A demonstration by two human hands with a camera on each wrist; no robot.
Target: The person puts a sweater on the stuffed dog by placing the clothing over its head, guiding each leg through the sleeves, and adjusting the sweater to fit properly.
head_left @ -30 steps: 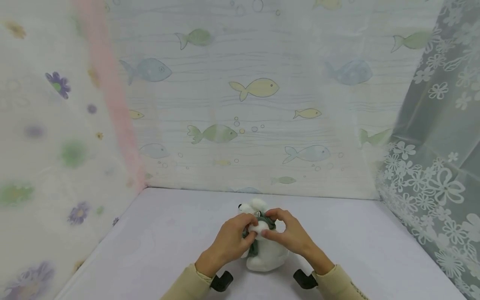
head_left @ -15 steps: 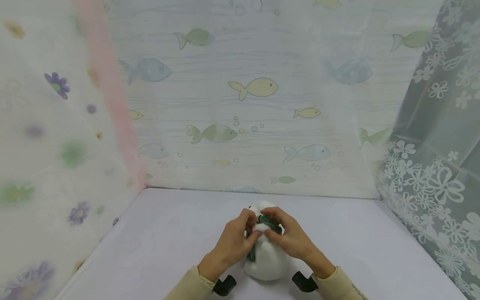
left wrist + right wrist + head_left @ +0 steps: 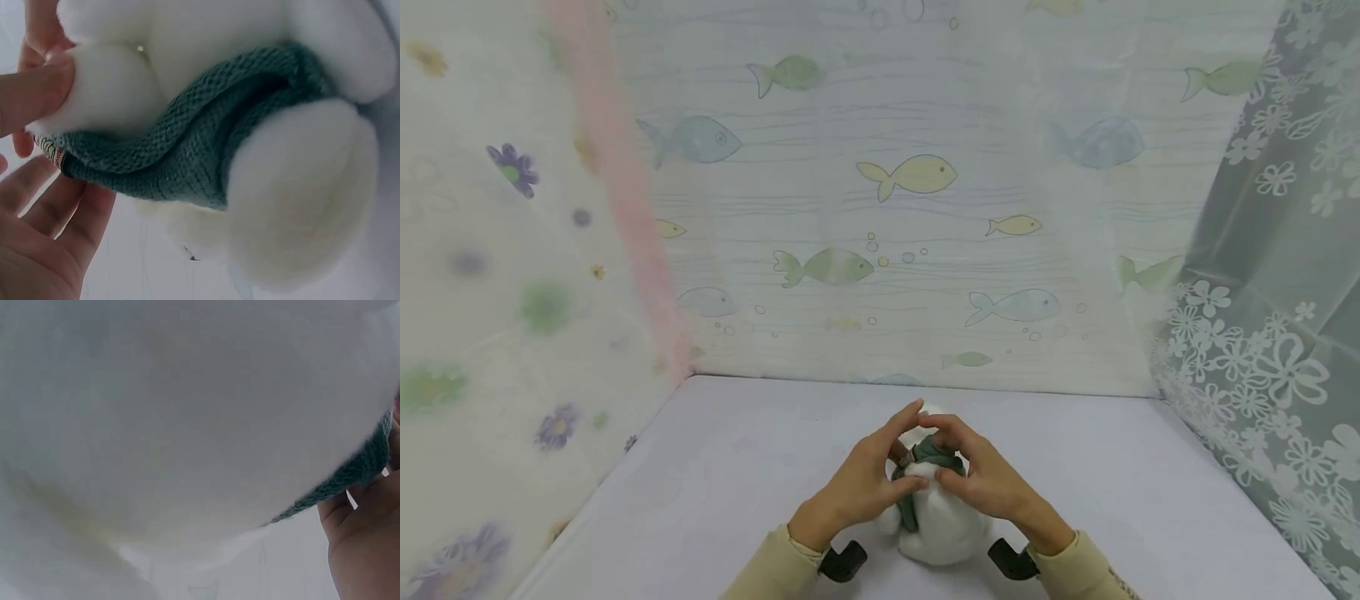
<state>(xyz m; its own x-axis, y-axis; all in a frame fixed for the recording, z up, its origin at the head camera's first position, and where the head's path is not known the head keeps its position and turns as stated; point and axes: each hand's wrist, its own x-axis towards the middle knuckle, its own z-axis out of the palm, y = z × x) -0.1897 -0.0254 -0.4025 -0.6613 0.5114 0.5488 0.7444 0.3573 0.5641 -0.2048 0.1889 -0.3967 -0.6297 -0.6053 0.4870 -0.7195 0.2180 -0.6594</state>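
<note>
At the near middle of the table sits a white plush toy [image 3: 938,517], soft and rounded, with a dark green knitted scarf [image 3: 925,467] wound about its neck. In the left wrist view the scarf [image 3: 187,156] shows a ribbed knit running between 2 fluffy white limbs, with a small printed label at its end.

The left hand [image 3: 861,483] rests against the toy's left side, thumb pressing a white limb while the forefinger stretches up and the other fingers lie loose and nearly straight. The right hand [image 3: 981,479] curls its fingers around the scarf at the toy's neck, pinching the knit. Both wrists end in beige sleeves [image 3: 775,571], each with a black mount beneath.

The table [image 3: 700,483] is covered with a plain pale lilac cloth. Behind it hangs a translucent curtain printed with fish [image 3: 910,177] and bubbles. On the left is a sheet with purple flowers [image 3: 512,167] and a pink stripe; on the right, a grey curtain with white blossoms [image 3: 1262,367].
</note>
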